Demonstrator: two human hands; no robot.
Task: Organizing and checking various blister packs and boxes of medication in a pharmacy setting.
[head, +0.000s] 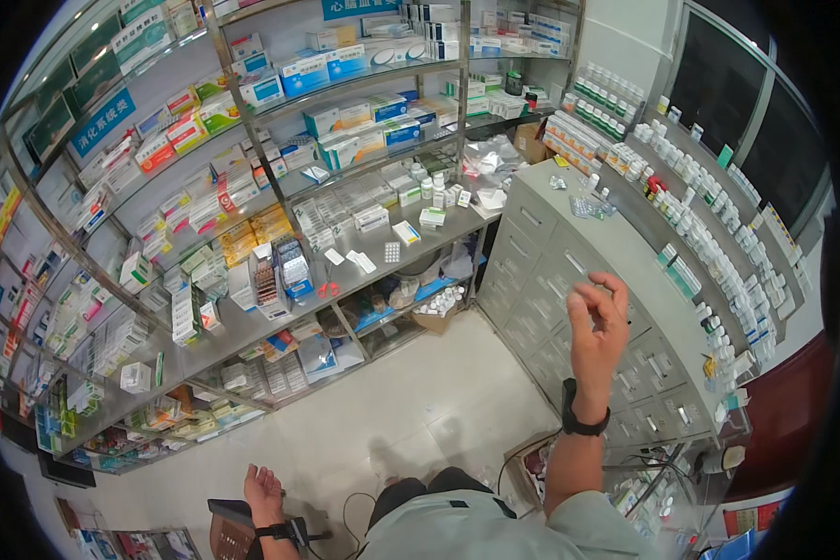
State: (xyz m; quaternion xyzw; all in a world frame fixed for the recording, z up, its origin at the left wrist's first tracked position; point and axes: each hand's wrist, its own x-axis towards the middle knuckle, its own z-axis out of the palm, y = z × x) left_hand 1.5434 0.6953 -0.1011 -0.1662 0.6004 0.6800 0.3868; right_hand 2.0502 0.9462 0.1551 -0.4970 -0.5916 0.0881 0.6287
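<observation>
My right hand (601, 318) is raised in front of a grey metal drawer cabinet (532, 203), with its fingers curled and nothing visible in them. It wears a black wrist strap. Low at the left, my left hand (262, 492) hangs with loosely bent fingers and holds nothing that I can see. A brown chair or stool-like object (232, 528) is beside it, partly cut off. Before me, a steel counter (364, 280) carries red-handled scissors (329, 288), a blister pack (392, 252) and several medicine boxes (406, 232).
Glass shelves (350, 66) full of medicine boxes rise behind the counter. Tiered racks of white bottles (700, 210) stand on the cabinet at right. An open carton (532, 469) sits on the tiled floor (406, 406) by my right side, with a cable near it.
</observation>
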